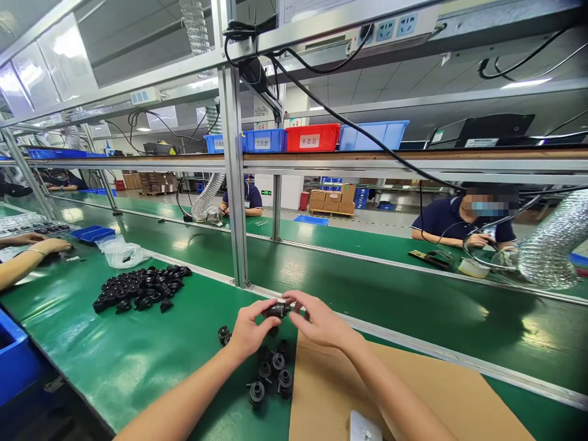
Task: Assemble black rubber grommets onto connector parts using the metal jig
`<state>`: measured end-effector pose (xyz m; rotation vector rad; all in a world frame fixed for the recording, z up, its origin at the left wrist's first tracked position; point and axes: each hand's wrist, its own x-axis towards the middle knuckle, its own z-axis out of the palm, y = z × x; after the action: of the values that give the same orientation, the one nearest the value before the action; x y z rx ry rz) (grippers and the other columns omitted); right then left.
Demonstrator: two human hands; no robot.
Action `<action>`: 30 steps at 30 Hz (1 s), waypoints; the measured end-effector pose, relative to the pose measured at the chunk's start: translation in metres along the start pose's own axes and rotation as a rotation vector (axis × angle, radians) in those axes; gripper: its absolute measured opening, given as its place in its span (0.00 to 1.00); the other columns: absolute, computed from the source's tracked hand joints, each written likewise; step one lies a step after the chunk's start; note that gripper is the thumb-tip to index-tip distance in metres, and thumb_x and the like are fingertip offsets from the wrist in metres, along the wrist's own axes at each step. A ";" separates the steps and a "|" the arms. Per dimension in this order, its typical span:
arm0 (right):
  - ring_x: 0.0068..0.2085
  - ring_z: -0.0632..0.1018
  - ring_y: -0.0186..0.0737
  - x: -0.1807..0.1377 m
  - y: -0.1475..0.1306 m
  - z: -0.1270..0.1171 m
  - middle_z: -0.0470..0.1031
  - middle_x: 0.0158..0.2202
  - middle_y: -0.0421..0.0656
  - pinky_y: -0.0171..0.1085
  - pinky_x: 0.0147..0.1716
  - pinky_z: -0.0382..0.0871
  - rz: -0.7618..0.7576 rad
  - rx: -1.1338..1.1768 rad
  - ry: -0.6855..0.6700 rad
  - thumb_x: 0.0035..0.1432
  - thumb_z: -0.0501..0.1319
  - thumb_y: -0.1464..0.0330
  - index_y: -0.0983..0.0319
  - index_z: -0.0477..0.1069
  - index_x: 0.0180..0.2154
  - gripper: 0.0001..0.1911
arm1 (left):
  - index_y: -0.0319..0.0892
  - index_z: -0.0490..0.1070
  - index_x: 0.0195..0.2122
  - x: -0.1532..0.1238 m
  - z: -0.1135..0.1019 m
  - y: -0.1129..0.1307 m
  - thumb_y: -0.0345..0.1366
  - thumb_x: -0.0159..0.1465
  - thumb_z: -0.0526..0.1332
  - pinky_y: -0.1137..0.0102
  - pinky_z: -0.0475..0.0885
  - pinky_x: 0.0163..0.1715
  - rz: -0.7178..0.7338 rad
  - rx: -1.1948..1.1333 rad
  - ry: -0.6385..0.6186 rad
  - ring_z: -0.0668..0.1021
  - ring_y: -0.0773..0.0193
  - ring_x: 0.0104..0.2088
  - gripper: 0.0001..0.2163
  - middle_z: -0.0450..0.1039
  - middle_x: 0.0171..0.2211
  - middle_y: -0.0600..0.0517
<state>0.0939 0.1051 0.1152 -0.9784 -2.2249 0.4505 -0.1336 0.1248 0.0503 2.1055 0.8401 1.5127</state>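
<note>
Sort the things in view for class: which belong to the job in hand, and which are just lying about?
Likely the job:
black part in the left hand, right hand at its end
loose black parts nearby
similar black pile

Seemingly lying about:
plastic bag
red bin on the shelf

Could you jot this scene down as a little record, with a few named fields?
Left hand: holds a black part
Right hand: at the part's other end; contact unclear
Nearby: small group of black pieces beside brown cardboard
Farther left: larger black pile on the green surface
Shelf: red bin between blue bins
Opposite, right: person in a dark shirt
</note>
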 end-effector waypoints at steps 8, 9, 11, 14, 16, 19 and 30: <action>0.30 0.78 0.39 0.012 0.002 0.031 0.80 0.32 0.43 0.34 0.29 0.69 0.291 0.107 -0.029 0.70 0.56 0.62 0.63 0.71 0.44 0.11 | 0.53 0.76 0.59 -0.003 0.000 -0.013 0.30 0.65 0.68 0.60 0.77 0.56 0.119 0.056 0.002 0.81 0.56 0.52 0.21 0.82 0.52 0.51; 0.29 0.78 0.39 0.012 0.004 0.031 0.79 0.31 0.43 0.34 0.29 0.68 0.311 0.077 -0.024 0.70 0.56 0.62 0.63 0.71 0.43 0.12 | 0.52 0.73 0.61 -0.002 -0.002 -0.013 0.31 0.65 0.68 0.59 0.76 0.57 0.119 0.070 -0.002 0.80 0.55 0.54 0.23 0.80 0.54 0.50; 0.31 0.78 0.41 0.011 0.009 0.026 0.79 0.32 0.44 0.36 0.30 0.66 0.331 -0.013 0.009 0.68 0.58 0.63 0.63 0.73 0.43 0.11 | 0.48 0.67 0.66 0.002 -0.007 -0.012 0.36 0.67 0.66 0.58 0.74 0.60 0.059 0.186 -0.024 0.77 0.53 0.59 0.26 0.76 0.60 0.46; 0.33 0.76 0.45 0.005 0.018 0.017 0.78 0.31 0.46 0.37 0.31 0.60 0.343 -0.163 -0.001 0.58 0.64 0.66 0.62 0.75 0.36 0.06 | 0.42 0.67 0.65 0.013 -0.023 -0.011 0.37 0.73 0.57 0.59 0.69 0.65 -0.116 0.454 -0.103 0.73 0.54 0.63 0.20 0.73 0.62 0.43; 0.31 0.75 0.44 0.001 0.021 0.016 0.77 0.28 0.44 0.37 0.29 0.56 0.324 -0.212 -0.081 0.51 0.66 0.69 0.62 0.77 0.32 0.04 | 0.40 0.74 0.58 0.020 -0.038 -0.010 0.33 0.72 0.55 0.58 0.68 0.65 -0.206 0.549 -0.185 0.74 0.52 0.61 0.16 0.75 0.59 0.42; 0.28 0.74 0.40 -0.003 0.018 0.020 0.78 0.27 0.41 0.36 0.26 0.54 0.278 -0.211 -0.218 0.48 0.68 0.69 0.60 0.79 0.31 0.05 | 0.39 0.80 0.50 0.024 -0.059 -0.008 0.34 0.69 0.58 0.53 0.73 0.57 -0.341 0.641 -0.327 0.80 0.44 0.53 0.14 0.78 0.51 0.38; 0.67 0.65 0.56 -0.002 0.033 0.042 0.61 0.70 0.53 0.51 0.63 0.63 0.135 -0.263 -0.194 0.64 0.57 0.76 0.57 0.60 0.70 0.33 | 0.44 0.79 0.37 0.009 -0.057 0.003 0.24 0.45 0.75 0.49 0.65 0.53 -0.442 0.795 -0.635 0.81 0.42 0.44 0.18 0.79 0.38 0.47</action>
<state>0.0840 0.1234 0.0660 -1.2750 -2.4450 0.3291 -0.1845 0.1274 0.0770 2.4333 1.6531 0.2270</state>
